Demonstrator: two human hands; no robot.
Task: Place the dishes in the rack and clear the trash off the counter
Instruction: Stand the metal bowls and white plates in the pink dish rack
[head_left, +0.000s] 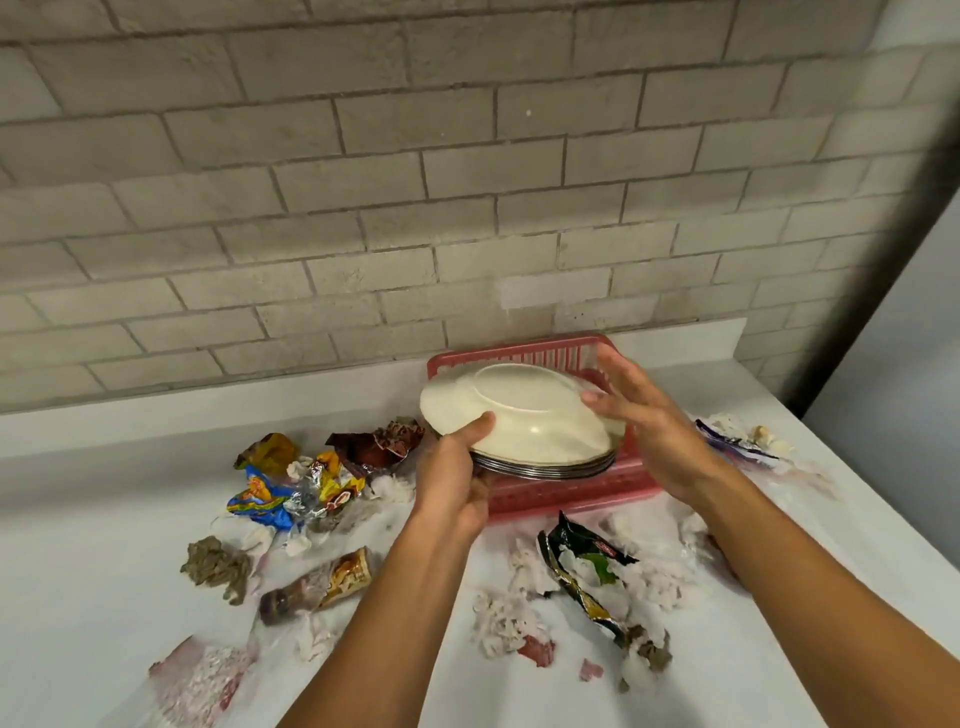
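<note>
A cream plate (524, 410) lies upside down on a stack of steel plates (545, 465) inside a red plastic rack (566, 499) against the brick wall. My left hand (457, 478) grips the cream plate's near-left rim, thumb on top. My right hand (644, 421) is at the plate's right edge with fingers spread and straight, fingertips touching it. Trash covers the white counter (78, 571): colourful snack wrappers (291, 488), a brown wrapper (379, 447), a black-green packet (587, 566) and crumpled tissues (504, 618).
A brown crumpled wad (215, 566) and a cone-shaped wrapper (317, 584) lie at front left. More wrapper and tissue scraps (737, 439) sit right of the rack. The counter ends at a right edge (857, 483) beside a dark wall corner.
</note>
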